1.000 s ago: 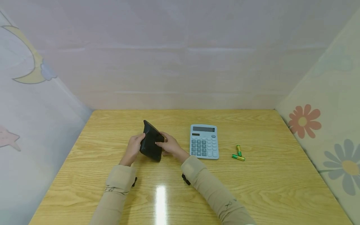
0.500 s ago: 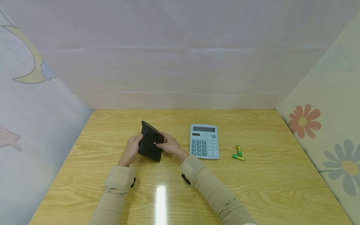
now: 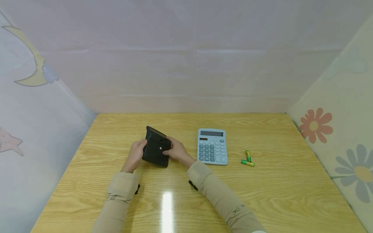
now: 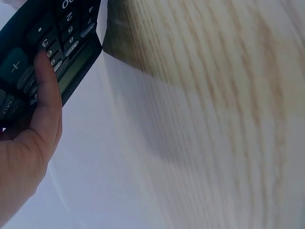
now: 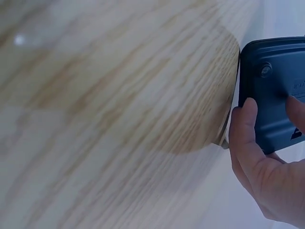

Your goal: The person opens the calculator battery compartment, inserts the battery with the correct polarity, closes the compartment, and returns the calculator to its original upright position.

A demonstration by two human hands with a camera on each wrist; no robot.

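A black calculator (image 3: 154,152) is held tilted above the table, its back turned toward the head camera. My left hand (image 3: 135,154) grips it along the left edge. In the left wrist view, a finger (image 4: 47,86) lies across the keys of the calculator's front (image 4: 19,67). At the right edge my right hand (image 3: 178,150) pinches it, thumb against the back. The right wrist view shows that thumb (image 5: 296,113) by a recess in the back (image 5: 271,114), with a round screw hole near one corner. A small pale round spot shows on the back in the head view.
A light blue calculator (image 3: 212,146) lies face up right of the hands. Farther right are two green and yellow batteries, one upright in view (image 3: 248,156) and one crosswise (image 3: 247,163). The wooden table (image 3: 276,194) has a cloth backdrop (image 3: 186,77) behind it.
The black calculator has turned so more of its back faces the head camera. My left hand has shifted slightly left with it, and my right thumb now sits clear of the pale spot.
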